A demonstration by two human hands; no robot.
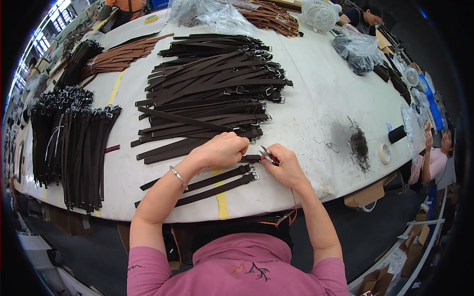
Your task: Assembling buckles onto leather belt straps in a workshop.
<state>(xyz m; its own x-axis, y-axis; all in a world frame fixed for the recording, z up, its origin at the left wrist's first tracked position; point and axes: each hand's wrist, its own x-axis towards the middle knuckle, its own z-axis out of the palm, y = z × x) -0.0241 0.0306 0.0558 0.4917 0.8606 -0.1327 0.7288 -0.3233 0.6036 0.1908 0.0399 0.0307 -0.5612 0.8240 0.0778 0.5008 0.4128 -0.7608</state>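
My left hand (226, 149) is closed on a dark brown belt (253, 158), whose buckle end lies between my hands. The fingertips and most of this belt are hidden under the hand and wrist. In my right hand (285, 166) is a small pair of metal thread snips (267, 155), the blades pointing up and left beside the belt's buckle end. Below my hands, two dark belts (217, 188) lie side by side with their silver buckles to the right. Just beyond is a wide pile of similar belts (207, 84), buckles mostly to the right.
Bundles of dark belts (81, 153) stand at the table's left. Brown straps (123, 55) lie behind them. On the right are a heap of thread scraps (359, 145), a tape roll (384, 154) and a black spool (397, 134). A white fan (320, 14) stands far back; other people sit around.
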